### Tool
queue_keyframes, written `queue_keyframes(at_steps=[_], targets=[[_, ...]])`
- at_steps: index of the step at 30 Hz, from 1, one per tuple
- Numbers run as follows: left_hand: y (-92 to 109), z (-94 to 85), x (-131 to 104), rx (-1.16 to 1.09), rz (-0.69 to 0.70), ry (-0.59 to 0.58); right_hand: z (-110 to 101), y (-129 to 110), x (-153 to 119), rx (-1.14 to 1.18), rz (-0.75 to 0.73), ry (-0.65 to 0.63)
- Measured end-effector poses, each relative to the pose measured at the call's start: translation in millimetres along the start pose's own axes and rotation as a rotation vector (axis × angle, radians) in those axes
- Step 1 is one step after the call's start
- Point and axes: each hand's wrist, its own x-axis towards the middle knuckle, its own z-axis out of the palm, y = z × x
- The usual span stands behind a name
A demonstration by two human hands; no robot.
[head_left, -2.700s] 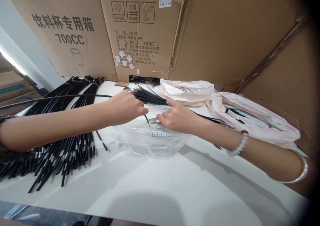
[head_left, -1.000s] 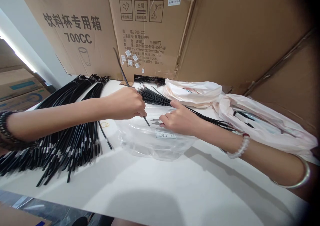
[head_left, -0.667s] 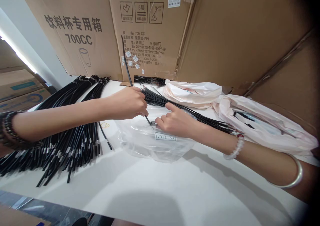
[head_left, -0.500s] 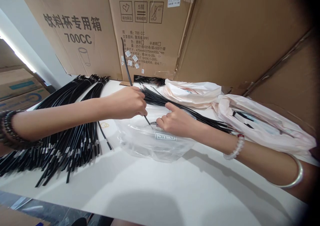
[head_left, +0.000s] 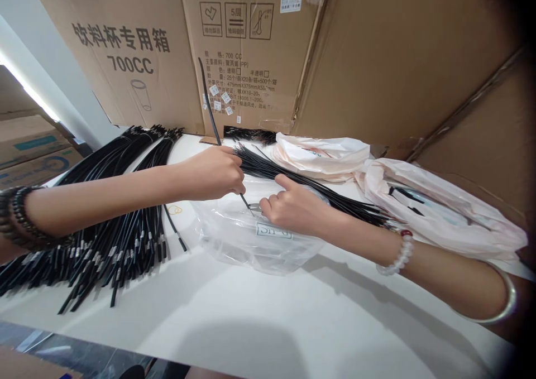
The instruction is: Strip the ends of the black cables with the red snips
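My left hand (head_left: 220,169) is closed around a black cable (head_left: 209,102). One end of the cable rises in front of the cardboard box, and the other points down to the right below my fingers. In my right hand (head_left: 288,206) is a small metal tool with two narrow jaws (head_left: 254,206); its handles are hidden by my fingers. Those jaws are at the cable's lower end, over a clear plastic bag (head_left: 234,250). Behind my right hand lies a bundle of thin black cables (head_left: 322,186), running from back left to right.
Thick bundles of black cables with pale bands (head_left: 138,234) cover the table's left side. Large cardboard boxes (head_left: 251,44) stand along the back. Two white plastic bags (head_left: 330,156) lie at right, one with black pieces inside. Yellow rubber bands (head_left: 175,209) are on the white table (head_left: 234,312).
My right hand has shifted slightly left, bringing the tool's jaws closer to the cable's lower end. The cable's upper end leans a little further left. Both grips look the same.
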Motion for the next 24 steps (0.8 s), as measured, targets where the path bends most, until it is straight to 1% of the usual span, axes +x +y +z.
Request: queue_keyframes(at_steps=[7,10,13,18,22,24], targets=[[0.6,0.7,-0.7,0.007,-0.024,-0.012,-0.9,2.0,1.4,0.018,-0.029,-0.065],[1.0,0.7,-2.0,0.006,-0.025,-0.014,-0.3,4.5,-0.7,0.007,-0.004,-0.069],[1.6,0.2,-3.2,0.006,0.000,0.028,-0.7,5.9,-2.6,-0.019,0.029,-0.038],[0.4,-0.2,-4.6,0.014,0.037,0.093,-2.6,4.3,-1.0,-0.010,0.007,0.015],[-0.9,3.3,-6.0,0.021,0.084,0.176,-0.4,3.9,1.6,-0.001,0.018,0.041],[-1.0,5.1,-6.3,0.036,0.100,0.195,1.9,4.3,1.8,0.006,0.021,0.066]])
